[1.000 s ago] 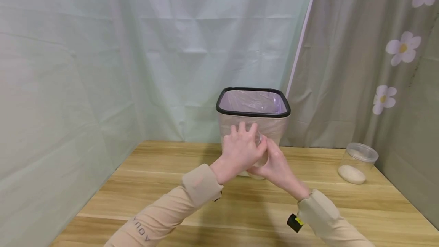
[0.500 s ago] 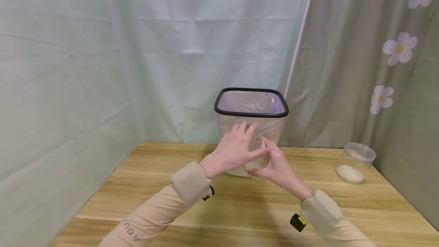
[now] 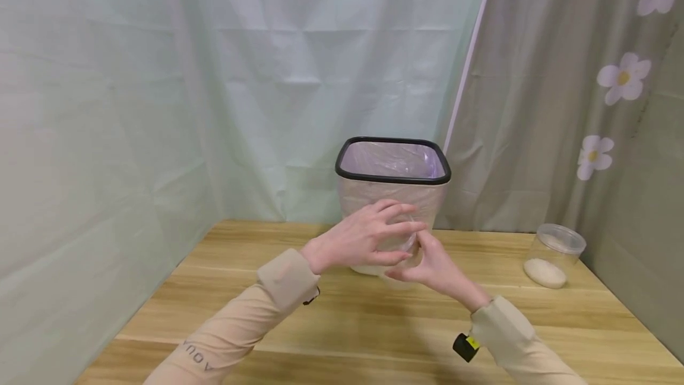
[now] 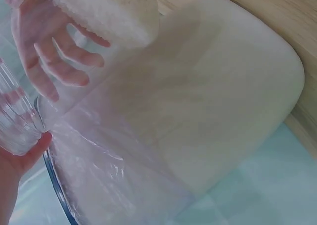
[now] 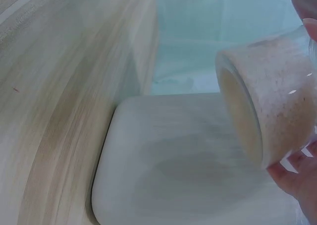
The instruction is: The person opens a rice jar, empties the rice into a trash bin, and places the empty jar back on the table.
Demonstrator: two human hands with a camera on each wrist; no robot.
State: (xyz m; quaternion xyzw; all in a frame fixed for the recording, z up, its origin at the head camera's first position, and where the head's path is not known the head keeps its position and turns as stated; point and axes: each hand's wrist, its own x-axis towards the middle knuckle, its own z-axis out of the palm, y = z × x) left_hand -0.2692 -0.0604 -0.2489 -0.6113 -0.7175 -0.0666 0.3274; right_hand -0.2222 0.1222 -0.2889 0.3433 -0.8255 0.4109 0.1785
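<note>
Both hands are at a clear plastic jar (image 5: 277, 96) in front of the bin. White grains (image 4: 114, 17), like rice, lie toward its base. The jar is tilted in the right wrist view, base facing left. My right hand (image 3: 440, 266) grips its body, fingers curved round it. My left hand (image 3: 360, 239) is over the other end, its thumb (image 4: 37, 148) and fingers on the clear ribbed lid (image 4: 17, 116). From the head view, the hands hide most of the jar; whether the lid sits tight cannot be told.
A bin (image 3: 395, 195) with a black rim and a clear liner stands behind the hands on the wooden table (image 3: 299, 319). A second lidded clear jar (image 3: 556, 254), with white grains at the bottom, is on the right. Curtains (image 3: 320, 76) enclose the table.
My left hand has turned over the jar end: its fingers pointed up and now point right. Its wrist has shifted left. My right hand has stayed nearly in place.
</note>
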